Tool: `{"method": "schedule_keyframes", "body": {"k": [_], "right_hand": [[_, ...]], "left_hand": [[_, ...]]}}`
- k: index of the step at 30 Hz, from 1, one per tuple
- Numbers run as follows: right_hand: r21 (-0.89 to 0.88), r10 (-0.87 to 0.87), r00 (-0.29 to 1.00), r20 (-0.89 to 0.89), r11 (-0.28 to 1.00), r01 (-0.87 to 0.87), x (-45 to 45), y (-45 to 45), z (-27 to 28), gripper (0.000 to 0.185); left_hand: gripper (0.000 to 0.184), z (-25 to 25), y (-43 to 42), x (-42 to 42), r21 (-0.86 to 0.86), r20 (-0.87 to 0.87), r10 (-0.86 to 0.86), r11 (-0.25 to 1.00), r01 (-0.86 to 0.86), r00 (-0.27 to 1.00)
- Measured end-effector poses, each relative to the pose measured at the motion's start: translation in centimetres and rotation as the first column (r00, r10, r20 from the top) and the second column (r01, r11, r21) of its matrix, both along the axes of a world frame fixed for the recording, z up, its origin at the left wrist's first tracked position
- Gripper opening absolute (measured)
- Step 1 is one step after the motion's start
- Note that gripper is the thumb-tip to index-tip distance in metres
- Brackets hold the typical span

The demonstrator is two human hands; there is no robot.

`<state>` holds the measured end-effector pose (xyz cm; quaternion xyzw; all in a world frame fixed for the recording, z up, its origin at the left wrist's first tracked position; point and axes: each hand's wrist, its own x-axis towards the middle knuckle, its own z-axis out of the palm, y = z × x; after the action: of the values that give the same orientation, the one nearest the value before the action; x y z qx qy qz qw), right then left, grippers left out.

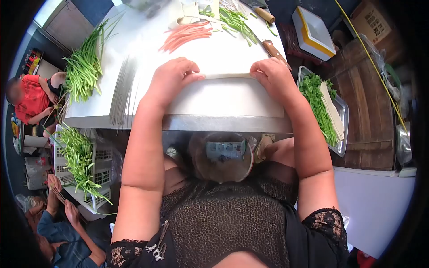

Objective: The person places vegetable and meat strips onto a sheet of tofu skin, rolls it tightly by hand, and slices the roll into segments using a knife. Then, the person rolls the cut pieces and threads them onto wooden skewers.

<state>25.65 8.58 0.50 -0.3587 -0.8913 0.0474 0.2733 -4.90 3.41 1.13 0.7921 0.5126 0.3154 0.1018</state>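
Note:
On the white tabletop (210, 100) lies a pale, thin roll that looks like tofu skin (227, 75). My left hand (172, 78) has its fingers closed on the left end of this roll. At the other end, the fingers of my right hand (273, 76) pinch it too. Beyond my hands are pink strips (187, 36), cut green stalks (237, 21) and pale folded sheets (191, 12). A knife with a wooden handle (273, 50) rests just past my right hand. Many thin metal skewers (123, 89) lie left of my left hand.
A metal tray (343, 129) holds leafy greens (315, 96) and a pale sheet at the right. Long green stalks (85, 73) lie at the table's left; more fill a white basket (96, 196). Two other people sit at the left. A round container (214, 174) stands below the table edge.

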Motion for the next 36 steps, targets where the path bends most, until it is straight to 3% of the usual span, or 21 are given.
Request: {"method": "schedule_keyframes", "body": {"k": [2, 6, 11, 18, 27, 29, 32, 36], "right_hand": [[0.023, 0.011, 1.0, -0.002, 1.0, -0.011, 0.0, -0.1, -0.5, 0.009], [0.044, 0.007, 1.0, -0.008, 0.999, -0.006, 0.1, -0.8, -0.1, 0.01], [0.023, -0.019, 1.0, 0.018, 1.0, 0.019, 0.1, -1.2, 1.0, 0.01], [0.102, -0.067, 0.997, 0.031, 0.993, 0.064, 0.0, -0.2, 0.1, 0.008], [0.064, -0.084, 0.994, 0.076, 0.995, 0.079, -0.4, 2.3, 0.3, 0.012], [0.077, -0.083, 0.995, 0.061, 0.994, 0.079, -0.5, 3.0, -0.1, 0.012], [0.116, -0.054, 0.998, 0.025, 0.992, 0.05, -0.3, 3.1, -0.5, 0.011], [0.191, -0.001, 1.0, -0.008, 0.982, 0.003, -0.1, 2.8, -0.6, 0.008]], "left_hand": [[0.022, 0.0, 0.1, 0.0, -0.079, 0.061, 0.055, 0.996, -0.05, 0.997], [0.025, -0.1, 0.3, -0.2, -0.034, 0.071, 0.046, 0.998, -0.044, 0.996], [0.023, 0.8, -0.3, -0.6, 0.071, -0.113, -0.018, 0.997, 0.026, 0.993], [0.015, 0.4, 0.0, -1.2, 0.194, -0.137, -0.025, 0.98, 0.052, 0.99], [0.016, -0.5, 1.3, -1.5, 0.047, -0.075, 0.02, 0.999, -0.016, 0.997], [0.016, -0.7, 1.5, -1.3, -0.119, 0.151, 0.137, 0.986, -0.12, 0.979], [0.018, -0.1, 1.5, -1.3, -0.216, 0.146, 0.23, 0.957, -0.195, 0.962], [0.016, -0.2, 1.2, -1.5, -0.15, 0.088, 0.169, 0.976, -0.155, 0.982]]}}
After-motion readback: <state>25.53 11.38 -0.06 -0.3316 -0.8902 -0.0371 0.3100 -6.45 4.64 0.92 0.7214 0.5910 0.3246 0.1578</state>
